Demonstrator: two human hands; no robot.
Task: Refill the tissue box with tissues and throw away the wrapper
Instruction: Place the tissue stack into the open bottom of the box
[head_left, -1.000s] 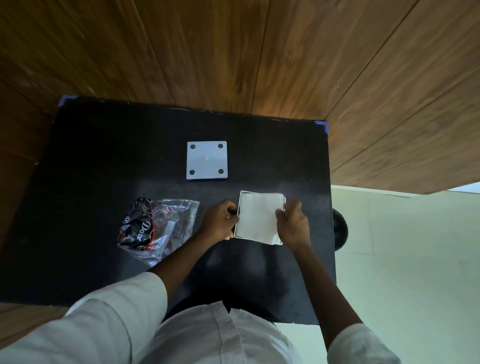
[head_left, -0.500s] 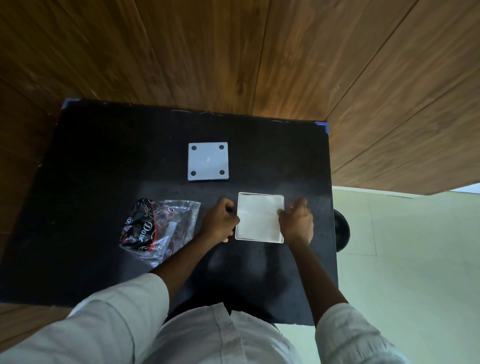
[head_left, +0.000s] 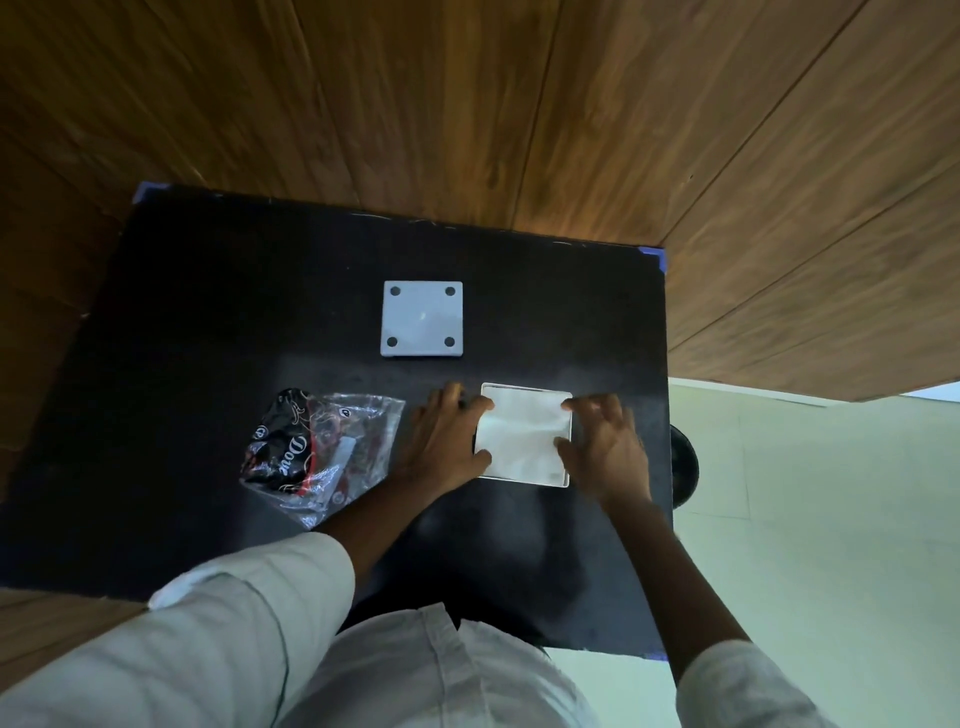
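A square white tissue box (head_left: 565, 480) stands open on the black table, right of centre. A stack of white tissues (head_left: 524, 436) lies flat inside it and fills the opening. My left hand (head_left: 441, 447) grips the box's left side, with thumb and forefinger resting on the tissues' left edge. On the opposite side, my right hand (head_left: 605, 447) holds the right rim with curled fingers. The crumpled clear wrapper (head_left: 324, 452), printed in black and red, lies left of my left hand. A grey square lid (head_left: 422, 318) with four dark dots lies flat behind the box.
The black table (head_left: 208, 338) stands against a wooden wall (head_left: 467, 104). Its right edge is just past my right hand. A dark round object (head_left: 684, 467) sits below that edge on the pale floor (head_left: 831, 519).
One second ago the tissue stack sat tilted above the box. Now it lies flat inside the rim, and both hands have shifted along the box's sides.
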